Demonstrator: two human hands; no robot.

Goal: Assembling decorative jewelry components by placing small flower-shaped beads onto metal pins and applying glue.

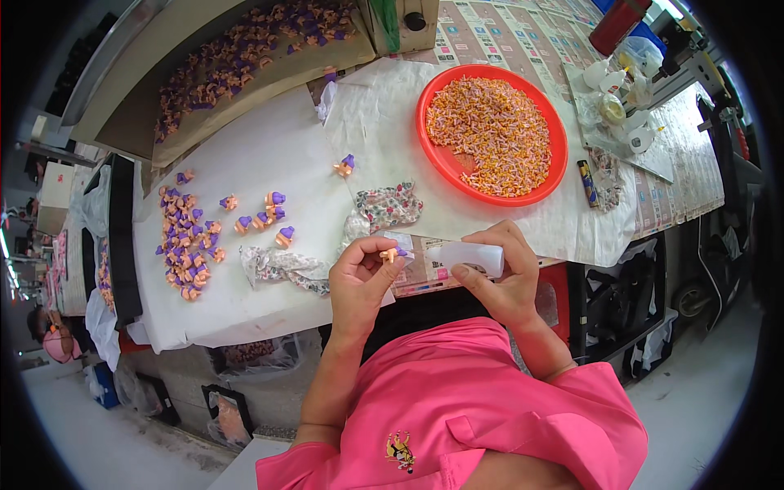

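Note:
Between the fingertips of my left hand (358, 286) is a small doll figure (390, 256), skin-coloured with a purple top. My right hand (513, 282) is closed around a white translucent squeeze bottle (475, 258). The bottle lies tilted on its side, its narrow nozzle pointing left at the figure. Whether the tip touches it is too small to tell. To the left, a cluster of similar doll figures (186, 245) covers the white sheet (245, 171), with several loose ones nearer to me. Two crumpled floral cloths (286, 268) lie beyond my hands.
A round red tray (558, 147) full of tiny orange, yellow and pinkish pieces stands at the back right. Beside it are a dark tube (587, 183) and a board (657, 163) with small bottles. A large box-like housing (114, 98) holding many figures fills the back left.

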